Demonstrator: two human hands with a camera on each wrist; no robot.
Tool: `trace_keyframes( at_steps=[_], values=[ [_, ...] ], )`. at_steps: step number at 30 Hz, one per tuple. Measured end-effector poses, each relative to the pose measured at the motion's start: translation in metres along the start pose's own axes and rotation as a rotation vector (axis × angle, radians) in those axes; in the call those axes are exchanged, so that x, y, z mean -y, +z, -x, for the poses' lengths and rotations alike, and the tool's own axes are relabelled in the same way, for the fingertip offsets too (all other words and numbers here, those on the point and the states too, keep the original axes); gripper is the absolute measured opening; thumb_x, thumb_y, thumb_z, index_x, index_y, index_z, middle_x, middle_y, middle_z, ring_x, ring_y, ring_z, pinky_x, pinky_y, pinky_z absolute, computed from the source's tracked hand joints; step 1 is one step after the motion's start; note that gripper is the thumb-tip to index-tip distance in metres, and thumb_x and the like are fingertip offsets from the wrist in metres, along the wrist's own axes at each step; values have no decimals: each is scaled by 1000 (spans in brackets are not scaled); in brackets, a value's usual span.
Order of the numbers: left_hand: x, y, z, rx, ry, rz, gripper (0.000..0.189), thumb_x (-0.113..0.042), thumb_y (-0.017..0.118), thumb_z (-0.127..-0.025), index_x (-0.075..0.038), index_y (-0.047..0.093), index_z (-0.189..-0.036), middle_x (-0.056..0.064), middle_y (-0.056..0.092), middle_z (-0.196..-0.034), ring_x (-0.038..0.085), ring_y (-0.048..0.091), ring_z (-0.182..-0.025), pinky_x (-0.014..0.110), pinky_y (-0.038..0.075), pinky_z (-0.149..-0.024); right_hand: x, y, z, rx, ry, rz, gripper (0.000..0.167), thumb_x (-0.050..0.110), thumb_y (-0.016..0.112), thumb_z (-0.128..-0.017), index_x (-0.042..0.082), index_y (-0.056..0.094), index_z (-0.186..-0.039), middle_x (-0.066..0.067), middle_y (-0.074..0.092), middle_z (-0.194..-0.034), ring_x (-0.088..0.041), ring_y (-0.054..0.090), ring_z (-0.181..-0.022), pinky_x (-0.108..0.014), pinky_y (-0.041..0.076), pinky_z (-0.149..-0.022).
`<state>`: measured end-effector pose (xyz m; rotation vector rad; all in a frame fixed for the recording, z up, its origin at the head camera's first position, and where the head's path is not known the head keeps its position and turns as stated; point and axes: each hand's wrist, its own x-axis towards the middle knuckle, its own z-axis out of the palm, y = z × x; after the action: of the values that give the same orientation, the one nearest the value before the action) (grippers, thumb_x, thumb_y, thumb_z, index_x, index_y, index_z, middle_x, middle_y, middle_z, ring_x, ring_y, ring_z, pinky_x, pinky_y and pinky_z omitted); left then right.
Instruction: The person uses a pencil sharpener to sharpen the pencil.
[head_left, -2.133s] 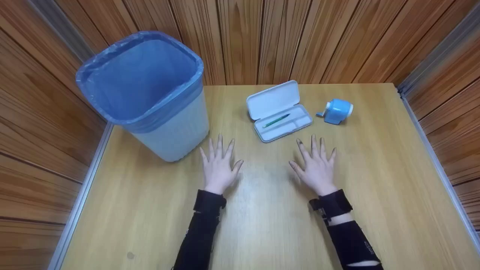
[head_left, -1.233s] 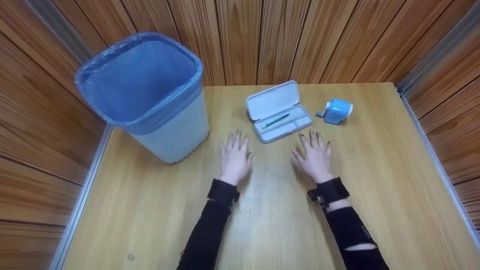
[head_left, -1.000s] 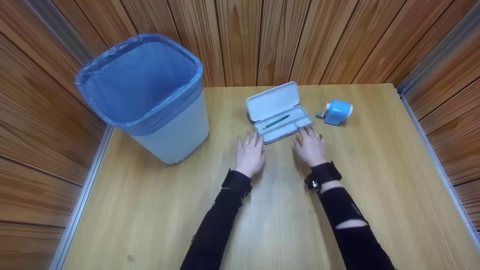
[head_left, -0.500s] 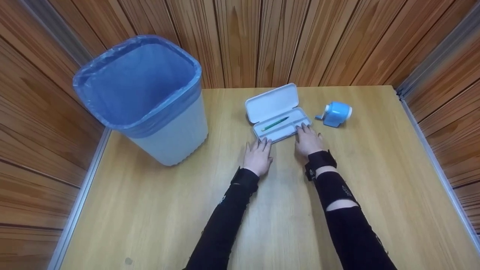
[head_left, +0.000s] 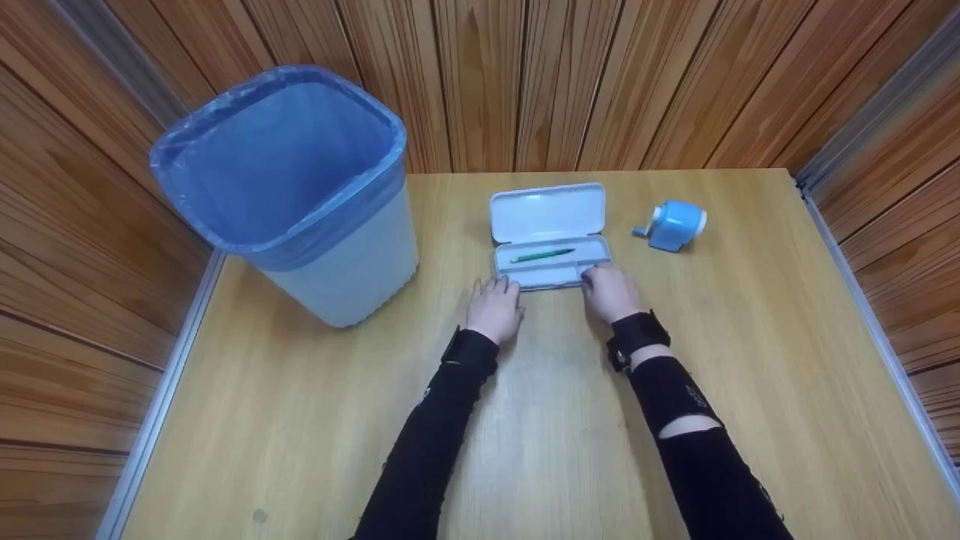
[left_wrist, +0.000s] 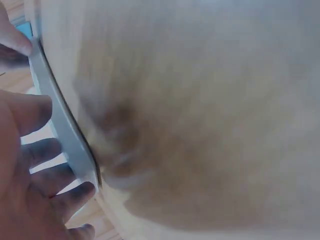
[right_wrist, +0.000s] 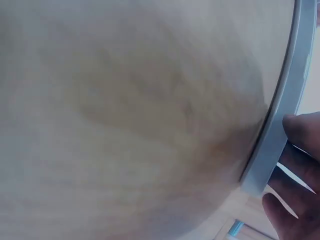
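An opened pencil case (head_left: 547, 215) lies squared to me near the back of the table, its lid tipped back. Inside, a green pencil (head_left: 541, 256) rests in the long compartment. At the front left corner my left hand (head_left: 495, 309) touches the case with loosely bent fingers; the left wrist view shows its fingertips along the grey case wall (left_wrist: 70, 132). My right hand (head_left: 611, 292) grips the front right corner, fingertips over the rim. In the right wrist view its thumb (right_wrist: 300, 129) lies against the case wall (right_wrist: 280, 120).
To the right of the case stands a blue crank pencil sharpener (head_left: 676, 225). A tall bin (head_left: 352, 262) with a blue liner bag (head_left: 281, 150) occupies the back left. Wood-panelled walls (head_left: 480, 82) enclose the table (head_left: 555, 450) at the back and sides.
Both hands have moved forward from the bare tabletop to the pencil case. The case has turned, its right end coming toward me, so its front edge now lies nearly straight across.
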<state>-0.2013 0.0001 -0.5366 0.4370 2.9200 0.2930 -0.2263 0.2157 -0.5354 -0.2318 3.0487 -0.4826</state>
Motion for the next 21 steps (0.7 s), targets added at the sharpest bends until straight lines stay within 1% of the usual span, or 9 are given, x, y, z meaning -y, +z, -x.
trace_keyframes(
  at_steps=[1, 4, 7, 10, 12, 17, 21],
  values=[
    [2, -1, 0, 7, -7, 0, 42, -31, 57, -99, -8, 52, -134, 15, 52, -148, 33, 45, -142, 54, 28, -121, 2, 1, 1, 0, -3, -4, 20, 8, 59, -95, -3, 72, -105, -22, 70, -102, -41, 66, -97, -53, 52, -85],
    [8, -5, 1, 26, -25, 27, 37, -26, 55, -100, -7, 53, -132, 17, 55, -144, 33, 49, -138, 53, 29, -121, 9, 4, 4, -3, -17, -13, 15, 6, 60, -93, 0, 73, -95, -19, 72, -92, -37, 67, -88, -50, 53, -78],
    [12, -8, 3, 29, -36, 66, 33, -15, 51, -101, -4, 53, -132, 19, 59, -139, 34, 53, -134, 53, 31, -120, 16, 10, 9, -36, -55, -4, 13, 6, 62, -91, 1, 73, -85, -16, 73, -84, -36, 68, -80, -49, 53, -72],
    [15, -10, 8, 18, -37, 84, 32, -4, 48, -100, 0, 54, -130, 21, 62, -132, 36, 57, -128, 52, 34, -118, 22, 14, 15, -52, -78, -1, 12, 7, 64, -90, 3, 72, -82, -15, 73, -82, -36, 69, -78, -49, 53, -70],
    [16, -11, 11, 24, -44, 82, 32, -1, 45, -99, 2, 54, -130, 22, 63, -130, 36, 58, -126, 51, 36, -118, 25, 16, 20, -46, -83, -11, 13, 7, 64, -90, 3, 71, -81, -15, 73, -82, -35, 68, -78, -49, 54, -69],
    [17, -13, 16, 50, -59, 77, 30, -1, 41, -101, 3, 56, -127, 23, 65, -125, 37, 60, -123, 50, 37, -117, 29, 18, 28, -38, -103, -18, 12, 7, 64, -90, 4, 70, -79, -15, 72, -82, -36, 68, -77, -49, 54, -69],
    [17, -13, 18, 35, -57, 71, 28, -2, 42, -101, 2, 58, -124, 22, 67, -122, 36, 62, -120, 50, 40, -115, 29, 19, 29, -54, -121, -12, 12, 6, 64, -89, 4, 69, -78, -15, 72, -81, -35, 68, -77, -49, 54, -69]
  ],
)
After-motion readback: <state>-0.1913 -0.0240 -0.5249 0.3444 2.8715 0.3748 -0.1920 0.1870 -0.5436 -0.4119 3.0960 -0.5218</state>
